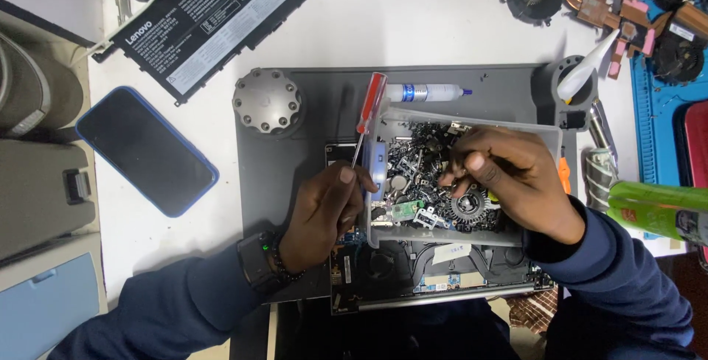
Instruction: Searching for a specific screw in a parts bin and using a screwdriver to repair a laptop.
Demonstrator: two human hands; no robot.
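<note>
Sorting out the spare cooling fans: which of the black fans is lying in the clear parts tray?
The small round fan under the right hand; the others sit at the table's top right.

A: Where are the hands?
B: The left hand (pixel 322 212) grips a red-handled screwdriver (pixel 366 113) at frame centre. The right hand (pixel 509 175) digs its fingertips into a clear plastic box (pixel 387 150) of small metal parts, which rests on an opened laptop (pixel 295 146).
A: Anything else?
B: A phone (pixel 144 150) lies at left.

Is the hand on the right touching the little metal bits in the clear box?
Touching: the head view shows the right hand's fingers pinching among small parts inside the clear box.
</note>
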